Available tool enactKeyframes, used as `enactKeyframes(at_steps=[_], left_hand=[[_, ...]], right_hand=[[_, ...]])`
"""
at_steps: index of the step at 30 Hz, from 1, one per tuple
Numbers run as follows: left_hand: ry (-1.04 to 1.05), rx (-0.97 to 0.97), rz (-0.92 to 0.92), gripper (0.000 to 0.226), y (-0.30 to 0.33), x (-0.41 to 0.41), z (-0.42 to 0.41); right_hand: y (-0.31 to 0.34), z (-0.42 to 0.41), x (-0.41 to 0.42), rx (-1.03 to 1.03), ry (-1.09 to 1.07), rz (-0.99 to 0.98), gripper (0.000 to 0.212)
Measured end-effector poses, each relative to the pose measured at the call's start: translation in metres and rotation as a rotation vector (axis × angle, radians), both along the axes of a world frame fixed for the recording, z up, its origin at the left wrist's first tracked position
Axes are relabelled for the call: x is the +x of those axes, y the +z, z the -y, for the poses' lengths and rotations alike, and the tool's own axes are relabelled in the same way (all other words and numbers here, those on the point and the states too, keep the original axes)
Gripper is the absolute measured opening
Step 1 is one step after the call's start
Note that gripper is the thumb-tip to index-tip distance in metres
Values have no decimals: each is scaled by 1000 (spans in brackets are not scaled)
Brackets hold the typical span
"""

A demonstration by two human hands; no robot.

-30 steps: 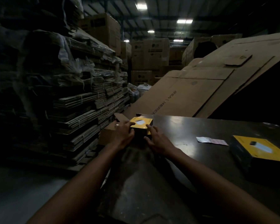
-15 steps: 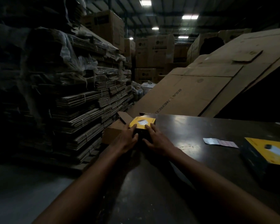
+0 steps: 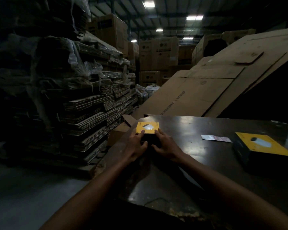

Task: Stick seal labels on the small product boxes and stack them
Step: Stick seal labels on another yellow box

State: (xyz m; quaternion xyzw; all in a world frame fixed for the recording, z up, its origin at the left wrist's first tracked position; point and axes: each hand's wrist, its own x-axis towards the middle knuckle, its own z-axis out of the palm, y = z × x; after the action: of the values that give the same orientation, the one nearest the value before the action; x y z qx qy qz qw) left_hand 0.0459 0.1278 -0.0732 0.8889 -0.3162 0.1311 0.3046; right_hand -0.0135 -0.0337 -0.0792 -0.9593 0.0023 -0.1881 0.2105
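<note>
Both hands grip the stack: left hand (image 3: 136,144) and right hand (image 3: 165,144) clasp the dark sides under the yellow box (image 3: 147,128). Best squared up with even pressure.

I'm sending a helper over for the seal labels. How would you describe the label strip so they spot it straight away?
Start at the dark table in front of the leaning cardboard sheets. On its right half, the label strip lies flat, left of the yellow-topped box near the right edge. It is the only thin, pale paper there, unlike the two thick yellow-topped boxes.
</note>
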Motion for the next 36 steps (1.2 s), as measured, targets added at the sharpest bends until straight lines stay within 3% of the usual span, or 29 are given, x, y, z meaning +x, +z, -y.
enactKeyframes(at_steps=[4,10,14,21,24,27,32,36], left_hand=[[-6,-45,-7,57,-1,-27,-2],[-48,-136,-9,53,-9,-66,-5],[-81,-173,-31,49,-10,-93,-6],[-16,-343,-168,27,1,-101,4],[28,-419,-337,39,6,-85,11],[17,-467,-427,70,-7,-58,17],[1,-558,-480,43,8,-89,10],[-28,-627,-398,56,11,-100,13]], right_hand=[[-2,0,-28,0,6,10,80],[7,-7,-96,70,20,48,56],[9,-8,-135,80,-13,132,52],[9,-3,-147,422,-130,208,32],[16,1,-139,546,-195,172,38],[18,2,-130,542,-223,145,42],[8,-3,-123,491,-211,165,54],[6,-1,-134,383,-134,199,75]])
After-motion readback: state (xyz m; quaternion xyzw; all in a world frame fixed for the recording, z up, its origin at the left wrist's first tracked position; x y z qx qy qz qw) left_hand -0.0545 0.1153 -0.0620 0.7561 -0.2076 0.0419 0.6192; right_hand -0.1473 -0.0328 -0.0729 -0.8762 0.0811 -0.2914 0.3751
